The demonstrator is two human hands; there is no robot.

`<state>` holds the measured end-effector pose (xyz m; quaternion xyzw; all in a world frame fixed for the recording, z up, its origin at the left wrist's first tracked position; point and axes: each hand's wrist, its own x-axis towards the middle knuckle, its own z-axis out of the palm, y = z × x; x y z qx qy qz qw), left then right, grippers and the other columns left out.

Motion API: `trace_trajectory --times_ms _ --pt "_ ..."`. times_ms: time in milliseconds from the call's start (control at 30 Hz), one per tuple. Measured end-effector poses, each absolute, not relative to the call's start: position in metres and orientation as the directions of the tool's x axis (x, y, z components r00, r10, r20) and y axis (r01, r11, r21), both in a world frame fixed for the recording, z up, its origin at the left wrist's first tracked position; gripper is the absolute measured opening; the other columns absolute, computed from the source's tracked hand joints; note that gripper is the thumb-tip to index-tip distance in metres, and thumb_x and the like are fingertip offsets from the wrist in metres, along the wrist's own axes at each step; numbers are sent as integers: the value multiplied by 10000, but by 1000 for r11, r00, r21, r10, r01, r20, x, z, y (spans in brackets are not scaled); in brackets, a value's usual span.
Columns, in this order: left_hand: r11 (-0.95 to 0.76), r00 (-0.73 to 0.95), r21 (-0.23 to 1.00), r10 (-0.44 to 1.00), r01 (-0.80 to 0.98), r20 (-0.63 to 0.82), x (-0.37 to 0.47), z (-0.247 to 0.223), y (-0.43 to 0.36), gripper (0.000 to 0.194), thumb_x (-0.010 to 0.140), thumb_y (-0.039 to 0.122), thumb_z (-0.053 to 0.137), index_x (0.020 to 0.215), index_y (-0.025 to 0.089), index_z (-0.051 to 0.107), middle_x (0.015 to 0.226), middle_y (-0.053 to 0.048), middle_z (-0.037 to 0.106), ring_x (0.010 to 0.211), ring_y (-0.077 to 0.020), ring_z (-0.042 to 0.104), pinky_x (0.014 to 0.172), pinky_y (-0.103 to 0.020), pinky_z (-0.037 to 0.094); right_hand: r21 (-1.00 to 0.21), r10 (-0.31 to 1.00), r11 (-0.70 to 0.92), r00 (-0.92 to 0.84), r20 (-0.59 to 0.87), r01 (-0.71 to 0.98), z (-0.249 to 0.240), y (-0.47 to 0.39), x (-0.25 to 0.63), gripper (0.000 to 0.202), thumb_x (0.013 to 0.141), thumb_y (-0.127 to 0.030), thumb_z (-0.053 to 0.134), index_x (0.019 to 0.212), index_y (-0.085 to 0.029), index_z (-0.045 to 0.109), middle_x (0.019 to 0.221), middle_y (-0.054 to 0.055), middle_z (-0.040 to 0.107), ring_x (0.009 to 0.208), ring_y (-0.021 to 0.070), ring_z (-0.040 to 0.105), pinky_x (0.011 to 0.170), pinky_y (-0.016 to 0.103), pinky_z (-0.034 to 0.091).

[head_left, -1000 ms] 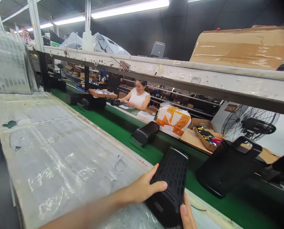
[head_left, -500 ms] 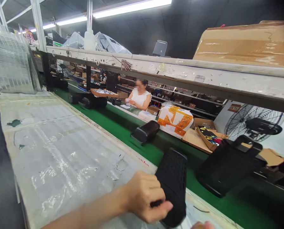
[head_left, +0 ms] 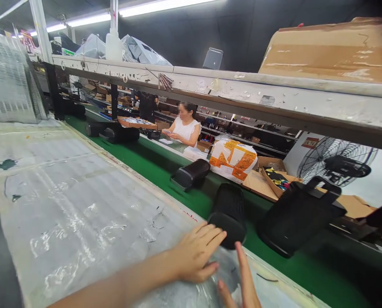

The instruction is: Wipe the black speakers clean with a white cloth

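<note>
Black speaker (head_left: 228, 214) now farther away, beside outstretched left fingers (head_left: 214, 238) and wide-apart right fingers (head_left: 242, 259)

Ceiling tubes (head_left: 165, 6) glow white, and glare streaks the plastic-covered tabletop (head_left: 95, 188).

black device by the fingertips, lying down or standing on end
Lying down: the black device rests lengthwise on the green belt, one end toward the left hand.

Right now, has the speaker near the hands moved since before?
Yes, the black speaker moved away, farther over the green belt, judged against the white table's edge.
</note>
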<state>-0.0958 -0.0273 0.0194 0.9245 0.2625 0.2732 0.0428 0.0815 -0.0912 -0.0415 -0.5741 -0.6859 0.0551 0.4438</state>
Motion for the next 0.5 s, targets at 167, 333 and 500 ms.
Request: trace_trajectory --times_ms 167,333,500 --pt "-720 759 457 636 522 137 -101 11 -21 753 892 558 383 1442 68 227 1509 -193 138 1413 -313 52 1149 -520 56 -254 873 284 -139 467 925 -65 -81 101 524 939 -394 273 1299 -77 483 1438 190 350 1362 324 250 1057 603 265" --pt "-720 756 472 636 509 156 -102 6 -21 760 895 588 345 1435 62 248 1492 -202 207 1409 -311 103 1150 -523 60 -159 891 248 -161 424 956 -61 -88 100 550 947 -409 231 1301 -83 497 1411 166 387 1308 318 359 1026 597 330" --pt "-730 761 452 630 513 155 -101 8 -21 767 900 596 319 1431 47 254 1485 -212 225 1410 -306 106 1153 -508 53 -118 895 236 -169 413 965 -55 -89 97 568 952 -422 212 1300 -75 497 1404 165 391 1295 318 377 1008 597 359"
